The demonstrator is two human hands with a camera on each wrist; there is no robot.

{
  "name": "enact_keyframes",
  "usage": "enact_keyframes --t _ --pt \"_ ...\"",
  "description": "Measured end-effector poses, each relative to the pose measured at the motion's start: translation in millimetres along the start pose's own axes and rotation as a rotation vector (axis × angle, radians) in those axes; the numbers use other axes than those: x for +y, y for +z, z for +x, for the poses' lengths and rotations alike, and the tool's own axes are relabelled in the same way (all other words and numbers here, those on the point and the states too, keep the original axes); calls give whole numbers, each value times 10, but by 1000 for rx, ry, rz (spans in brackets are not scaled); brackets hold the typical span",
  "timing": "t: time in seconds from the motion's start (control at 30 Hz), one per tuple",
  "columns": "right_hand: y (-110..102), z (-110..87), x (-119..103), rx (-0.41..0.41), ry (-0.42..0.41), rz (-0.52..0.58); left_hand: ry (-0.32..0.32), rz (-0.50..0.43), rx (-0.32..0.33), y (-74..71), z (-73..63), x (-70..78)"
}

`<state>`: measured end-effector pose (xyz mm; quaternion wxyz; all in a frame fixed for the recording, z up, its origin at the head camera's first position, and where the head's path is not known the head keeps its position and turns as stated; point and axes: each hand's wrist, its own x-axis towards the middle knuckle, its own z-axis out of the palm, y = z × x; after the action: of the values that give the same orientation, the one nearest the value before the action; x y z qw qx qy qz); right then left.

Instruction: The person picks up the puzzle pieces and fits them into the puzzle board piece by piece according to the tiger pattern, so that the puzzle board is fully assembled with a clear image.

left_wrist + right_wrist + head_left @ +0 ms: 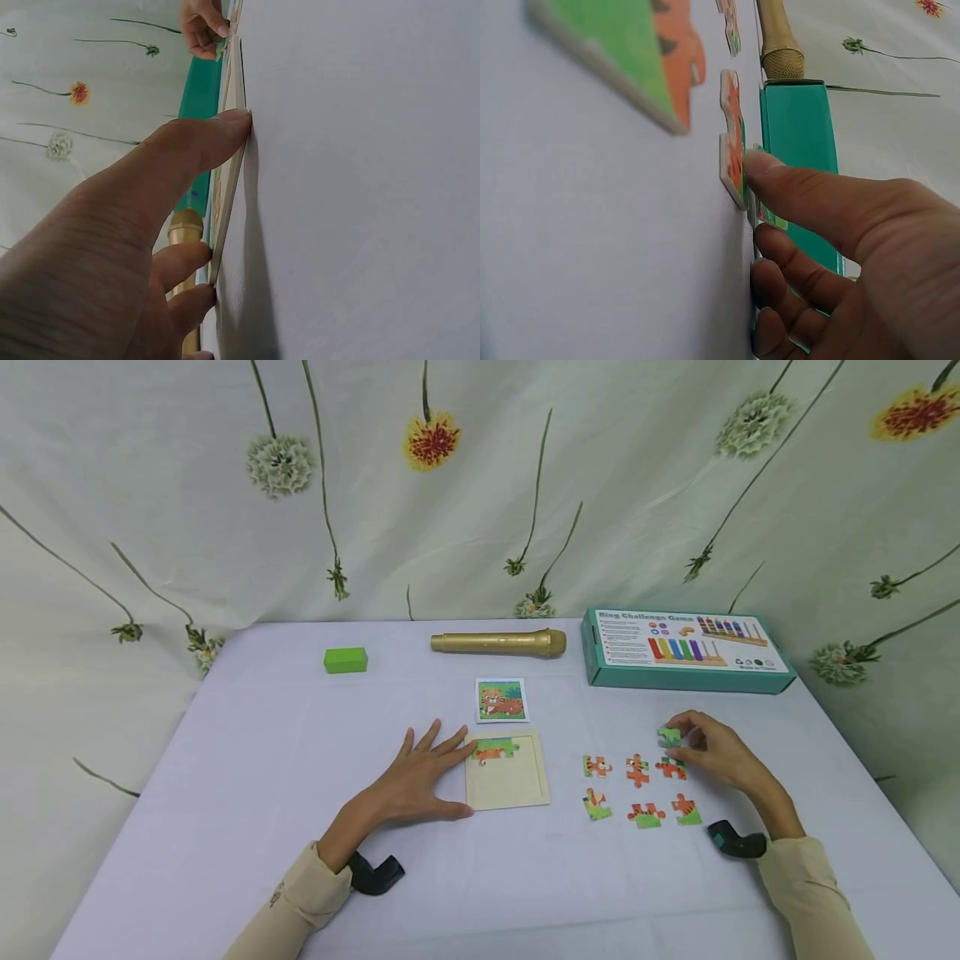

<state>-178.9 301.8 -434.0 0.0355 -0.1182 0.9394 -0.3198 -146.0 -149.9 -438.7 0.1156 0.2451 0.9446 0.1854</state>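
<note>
A square wooden puzzle board point(517, 789) lies on the table, with green and orange pieces point(491, 748) fitted in its upper left corner. My left hand point(420, 777) rests at the board's left side, fingers spread and straight; thumb and fingertips touch its edge in the left wrist view. To the right, my right hand point(718, 756) pinches a green puzzle piece point(669, 737) between thumb and fingers. Just below it is an orange striped piece point(671, 767). Several more loose tiger pieces point(637, 770) lie in two rows between board and right hand.
Behind the board lies a tiger picture card point(502, 702). A gold microphone point(495, 643) and a green block point(346, 660) sit farther back. The teal game box point(690, 677) stands at the back right. A flowered cloth point(360, 527) hangs behind the table.
</note>
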Motion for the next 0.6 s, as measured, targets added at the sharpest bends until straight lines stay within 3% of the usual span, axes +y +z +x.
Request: enact_keyframes --t 0.17,0.6 --pt "-8 2 -2 -5 -7 11 0 -1 2 -5 -3 5" --pt "-9 11 -11 8 75 46 31 -3 18 7 -9 -9"
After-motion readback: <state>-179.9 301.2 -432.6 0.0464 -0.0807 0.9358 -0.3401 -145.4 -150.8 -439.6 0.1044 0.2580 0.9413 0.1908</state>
